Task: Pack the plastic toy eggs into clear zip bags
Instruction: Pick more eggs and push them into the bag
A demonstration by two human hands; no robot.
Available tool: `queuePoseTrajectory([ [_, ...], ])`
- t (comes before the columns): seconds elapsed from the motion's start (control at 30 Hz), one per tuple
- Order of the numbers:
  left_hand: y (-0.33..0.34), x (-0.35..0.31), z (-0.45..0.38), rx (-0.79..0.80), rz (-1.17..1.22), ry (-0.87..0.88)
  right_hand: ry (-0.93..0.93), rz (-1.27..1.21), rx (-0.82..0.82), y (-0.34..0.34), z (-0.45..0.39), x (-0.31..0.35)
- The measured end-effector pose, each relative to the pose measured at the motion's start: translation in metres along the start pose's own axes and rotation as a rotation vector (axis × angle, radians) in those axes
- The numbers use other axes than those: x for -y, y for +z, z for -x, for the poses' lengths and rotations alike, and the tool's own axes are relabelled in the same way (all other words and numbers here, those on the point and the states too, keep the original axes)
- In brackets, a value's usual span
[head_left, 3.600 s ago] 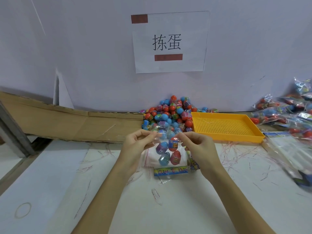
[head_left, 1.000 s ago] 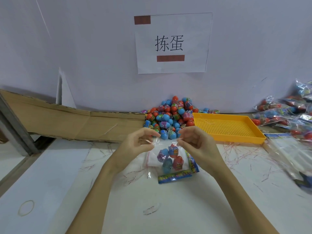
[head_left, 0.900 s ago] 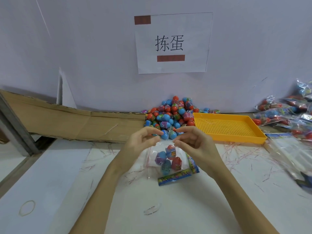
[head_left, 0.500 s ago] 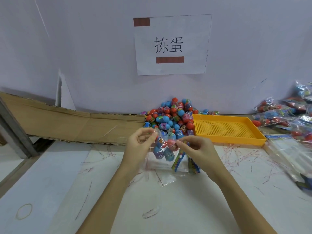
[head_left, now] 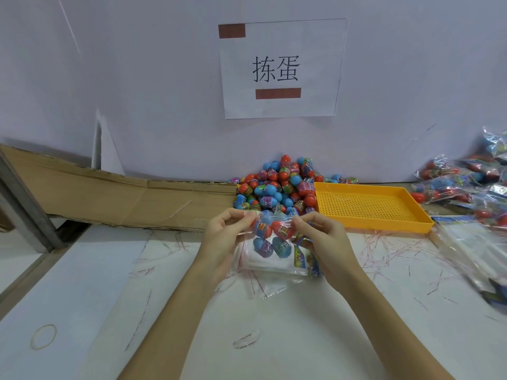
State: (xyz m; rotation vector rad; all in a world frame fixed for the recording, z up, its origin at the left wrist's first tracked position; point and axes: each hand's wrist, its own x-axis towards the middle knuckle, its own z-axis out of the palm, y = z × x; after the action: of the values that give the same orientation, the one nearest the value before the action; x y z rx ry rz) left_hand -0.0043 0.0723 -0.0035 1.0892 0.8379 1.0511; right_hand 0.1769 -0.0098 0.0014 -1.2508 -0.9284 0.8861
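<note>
A clear zip bag [head_left: 270,237] with several red and blue toy eggs inside is held up over the white table. My left hand [head_left: 223,237] pinches its top left edge and my right hand [head_left: 323,237] pinches its top right edge. Under the bag lies a stack of flat clear bags [head_left: 270,266] with a colourful printed card [head_left: 300,256]. A heap of loose red and blue eggs [head_left: 278,185] sits against the wall behind my hands.
An orange perforated tray [head_left: 365,207] stands to the right of the heap. Filled bags of eggs [head_left: 466,185] pile up at the far right, with more clear bags [head_left: 472,242] in front. Flat cardboard [head_left: 109,196] lies at the left. A rubber band [head_left: 43,336] lies near left.
Over the last seconds the bag was lifted off the table and its eggs shifted upward. My fingers moved along its top edge, and both hands still pinch it.
</note>
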Motion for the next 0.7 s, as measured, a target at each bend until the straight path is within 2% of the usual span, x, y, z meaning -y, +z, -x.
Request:
queuePoseTrajectory([
  [0.17,0.002,-0.001,0.002,0.113,-0.069,-0.045,-0.001,0.018,-0.016,-0.003,0.001,-0.001],
  [0.3,0.001,-0.001,0.005,0.077,-0.236,0.043,-0.024,0.045,-0.007,-0.007,0.0,0.001],
  [0.4,-0.001,-0.003,0.004,0.035,-0.165,0.065,-0.084,0.106,0.05,-0.008,0.0,0.0],
  [0.53,-0.006,-0.005,0.002,-0.011,-0.028,0.031,-0.026,0.206,0.178,-0.008,-0.002,-0.004],
  [0.6,-0.009,-0.005,0.001,-0.01,-0.032,0.014,-0.033,0.186,0.11,-0.008,-0.002,-0.005],
  [0.7,-0.006,-0.002,0.001,-0.008,-0.029,0.001,-0.17,0.277,-0.081,-0.008,-0.004,-0.008],
])
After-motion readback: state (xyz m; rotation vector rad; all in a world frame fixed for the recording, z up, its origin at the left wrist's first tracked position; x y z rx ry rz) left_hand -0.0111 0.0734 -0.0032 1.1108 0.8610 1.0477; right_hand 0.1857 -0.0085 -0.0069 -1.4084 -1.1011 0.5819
